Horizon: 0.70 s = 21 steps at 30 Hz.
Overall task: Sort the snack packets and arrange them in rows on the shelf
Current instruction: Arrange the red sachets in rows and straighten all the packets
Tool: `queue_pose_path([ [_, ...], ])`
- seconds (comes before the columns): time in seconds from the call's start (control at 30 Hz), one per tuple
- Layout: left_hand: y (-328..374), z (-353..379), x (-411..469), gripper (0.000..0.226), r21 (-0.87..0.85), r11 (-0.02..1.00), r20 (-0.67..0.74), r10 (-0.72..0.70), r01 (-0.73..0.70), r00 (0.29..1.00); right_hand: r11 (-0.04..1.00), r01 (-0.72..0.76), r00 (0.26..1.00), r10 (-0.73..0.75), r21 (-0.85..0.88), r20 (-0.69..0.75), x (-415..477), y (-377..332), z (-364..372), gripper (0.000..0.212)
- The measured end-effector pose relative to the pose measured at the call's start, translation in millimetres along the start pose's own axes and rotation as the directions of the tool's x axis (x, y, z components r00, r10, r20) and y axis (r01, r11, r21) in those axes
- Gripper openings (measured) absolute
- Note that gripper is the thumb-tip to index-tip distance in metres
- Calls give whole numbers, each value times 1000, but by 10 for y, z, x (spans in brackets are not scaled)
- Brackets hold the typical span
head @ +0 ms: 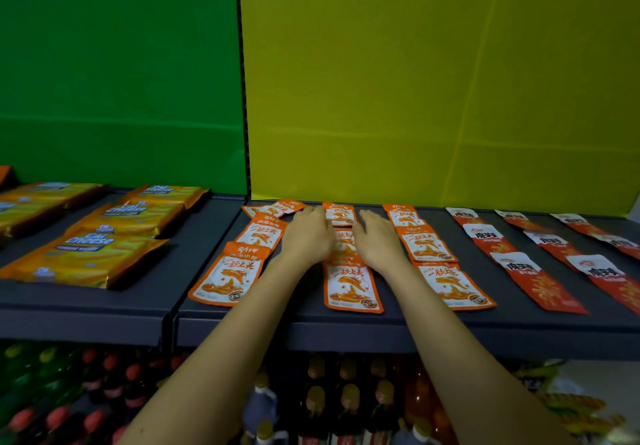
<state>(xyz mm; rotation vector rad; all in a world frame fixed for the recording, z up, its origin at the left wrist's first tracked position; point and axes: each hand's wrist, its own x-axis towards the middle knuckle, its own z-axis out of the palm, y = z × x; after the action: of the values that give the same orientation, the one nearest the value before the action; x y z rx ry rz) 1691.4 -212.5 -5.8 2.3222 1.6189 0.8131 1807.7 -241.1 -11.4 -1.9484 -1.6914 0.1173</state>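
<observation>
Forearms (221, 358): ours, bare, entering at the bottom edge and crossing the front lip of the shelf (311, 323).
Bottles (349, 399): capped, crowded on the level under the shelf, dim and blurred.
Left hand (306, 235): palm down over the middle column. Its fingers (317, 214) are held together, with the tips at the left edge of the rear packet (340, 217). We cannot tell whether they press it.
Right hand (375, 242): palm down just beside the other hand. Its fingers (367, 218) are together and fairly straight, with the tips at that packet's right edge.
Rear packet: orange and white, lying flat between our fingertips at the back of the middle column.
Orange packets (351, 287): three columns running front to back. The rear ones in the left column lie askew and overlapping.
Red packets (540, 283): three slanted columns to our right on the same shelf.
Cheese packs (86, 261): yellow, overlapping in rows on the left shelf panel.
Backdrop: green sheet (121, 64) behind the left panel, yellow sheet (433, 81) behind the right.
</observation>
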Motion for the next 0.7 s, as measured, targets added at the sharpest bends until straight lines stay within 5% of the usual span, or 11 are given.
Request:
queue_pose_path([
  [0.23,-742,-812,-198,32,32,997,18,-69,69,997,989,105,969,-125,99,213,-176,-744,-136,38],
  [0.4,-1180,-817,-540,18,17,993,212,-119,118,970,999,52,933,-48,1,357,-288,-1130,242,39],
  [0.5,-1284,-677,-602,19,-44,997,229,-49,61,972,999,-16,951,5,33,308,-351,-1161,449,43],
  [0.7,-1289,-588,-671,36,94,993,105,59,-69,993,999,-19,986,12,39,166,-493,-1191,563,46],
])
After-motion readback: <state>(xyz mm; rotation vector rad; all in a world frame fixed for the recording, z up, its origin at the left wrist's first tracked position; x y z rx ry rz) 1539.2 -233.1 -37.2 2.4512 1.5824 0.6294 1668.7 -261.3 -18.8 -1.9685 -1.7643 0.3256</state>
